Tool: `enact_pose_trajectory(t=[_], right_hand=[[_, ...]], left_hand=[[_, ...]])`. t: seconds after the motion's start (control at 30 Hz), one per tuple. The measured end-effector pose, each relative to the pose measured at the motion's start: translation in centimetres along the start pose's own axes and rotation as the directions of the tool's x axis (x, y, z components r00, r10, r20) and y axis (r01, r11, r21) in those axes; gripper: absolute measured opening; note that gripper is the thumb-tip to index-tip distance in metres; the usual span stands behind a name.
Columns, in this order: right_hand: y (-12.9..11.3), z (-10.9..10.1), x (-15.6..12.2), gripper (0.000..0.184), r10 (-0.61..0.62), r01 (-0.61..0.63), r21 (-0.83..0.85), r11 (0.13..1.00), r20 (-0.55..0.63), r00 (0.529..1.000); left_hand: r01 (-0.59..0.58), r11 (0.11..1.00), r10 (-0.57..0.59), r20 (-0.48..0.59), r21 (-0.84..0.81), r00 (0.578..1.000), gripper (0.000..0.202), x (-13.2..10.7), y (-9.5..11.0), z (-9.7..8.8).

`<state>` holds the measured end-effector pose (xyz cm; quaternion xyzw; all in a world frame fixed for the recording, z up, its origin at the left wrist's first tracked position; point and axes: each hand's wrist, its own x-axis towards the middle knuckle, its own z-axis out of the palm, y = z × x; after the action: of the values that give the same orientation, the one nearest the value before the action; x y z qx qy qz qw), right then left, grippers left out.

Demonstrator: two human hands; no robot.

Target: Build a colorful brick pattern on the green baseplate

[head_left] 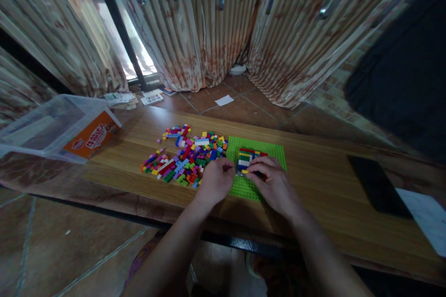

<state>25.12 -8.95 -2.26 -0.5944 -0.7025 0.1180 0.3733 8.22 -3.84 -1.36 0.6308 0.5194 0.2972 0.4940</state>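
A green baseplate (272, 151) lies on the wooden table (313, 167). A small block of stacked coloured bricks (248, 157) stands on it. My right hand (273, 183) rests on the plate, fingers pinched on a small yellow brick (245, 171) at the block's near edge. My left hand (216, 181) is curled at the plate's left edge, beside the block; what its fingers hold is hidden. A pile of loose coloured bricks (184, 155) is spread left of the plate.
A clear plastic box (45, 125) with an orange label lies tipped at the table's left end. A black phone (378, 185) and a white sheet (427, 218) lie at the right. Striped curtains (216, 23) hang behind; papers litter the tiled floor.
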Motion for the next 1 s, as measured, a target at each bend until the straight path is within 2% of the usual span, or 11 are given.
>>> enact_pose_trajectory(t=[0.07, 0.17, 0.37, 0.6, 0.83, 1.0], right_hand=[[-0.1, 0.2, -0.1, 0.005, 0.010, -0.010, -0.017, 1.000, -0.001, 1.000], [-0.3, 0.5, 0.0, 0.005, 0.015, -0.015, -0.024, 1.000, -0.016, 1.000], [-0.6, 1.4, 0.0, 0.004, 0.047, -0.049, -0.027, 0.998, -0.050, 0.998], [-0.7, 1.6, 0.2, 0.011, 0.157, -0.164, -0.040, 0.986, -0.144, 0.977], [-0.6, 0.8, 0.2, 0.006, 0.179, -0.178, 0.020, 0.984, -0.115, 0.977], [0.2, -0.4, 0.3, 0.014, 0.273, -0.266, 0.061, 0.962, -0.200, 0.941]], left_hand=[[-0.020, 0.993, 0.023, -0.022, 0.116, 1.000, 0.014, 0.0, -0.1, -0.2], [-0.039, 0.981, 0.038, 0.011, 0.192, 0.999, 0.016, -0.1, 0.2, -0.2], [-0.029, 0.973, 0.021, 0.038, 0.230, 0.999, 0.018, -0.2, 0.9, -0.1], [-0.037, 0.968, 0.032, 0.027, 0.250, 0.999, 0.016, 0.0, 0.8, 0.5], [-0.055, 0.951, 0.056, 0.006, 0.303, 0.998, 0.015, 0.0, 0.8, 1.0], [-0.058, 0.949, 0.062, -0.003, 0.310, 0.998, 0.016, -0.1, 0.9, 1.1]])
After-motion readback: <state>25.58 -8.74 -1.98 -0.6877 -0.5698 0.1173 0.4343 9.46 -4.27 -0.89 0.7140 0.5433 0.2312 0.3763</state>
